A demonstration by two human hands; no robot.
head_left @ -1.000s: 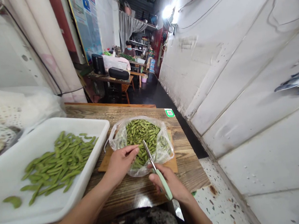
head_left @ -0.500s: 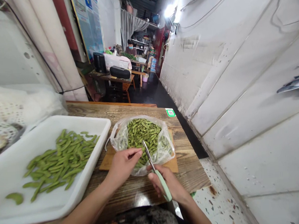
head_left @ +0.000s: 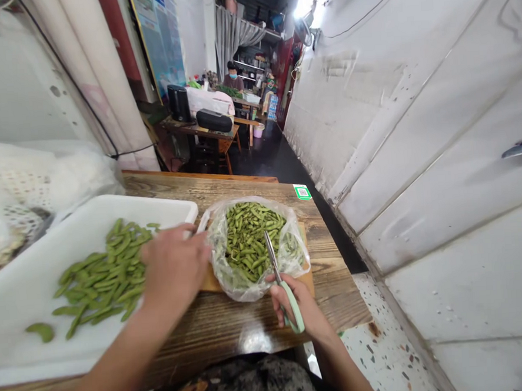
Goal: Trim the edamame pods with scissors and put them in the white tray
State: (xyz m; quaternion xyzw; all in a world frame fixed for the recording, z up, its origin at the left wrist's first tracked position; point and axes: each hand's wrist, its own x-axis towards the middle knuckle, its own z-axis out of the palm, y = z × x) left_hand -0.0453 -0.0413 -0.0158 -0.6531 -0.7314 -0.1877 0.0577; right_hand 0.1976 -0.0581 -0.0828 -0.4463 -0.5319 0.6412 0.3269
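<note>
My right hand [head_left: 300, 310] grips green-handled scissors [head_left: 280, 277], blades closed and pointing up over a clear plastic bag [head_left: 230, 274] full of edamame pods [head_left: 251, 238]. The bag rests on a wooden board [head_left: 308, 278]. My left hand [head_left: 174, 267] hovers, blurred, over the right edge of a white tray [head_left: 23, 292], palm down, just beside the pile of trimmed pods [head_left: 104, 279]. Its fingers are smeared by motion, and I cannot see whether it holds a pod.
Everything sits on a wooden table [head_left: 233, 327] whose right edge drops to a speckled floor. A white wall runs along the right. Bagged white items [head_left: 30, 186] lie at the back left. A person [head_left: 233, 78] sits at a far table.
My left hand has left the bag and swung left to the tray's edge. The scissors stay in my right hand, shifted slightly right. The camera view has moved a little.
</note>
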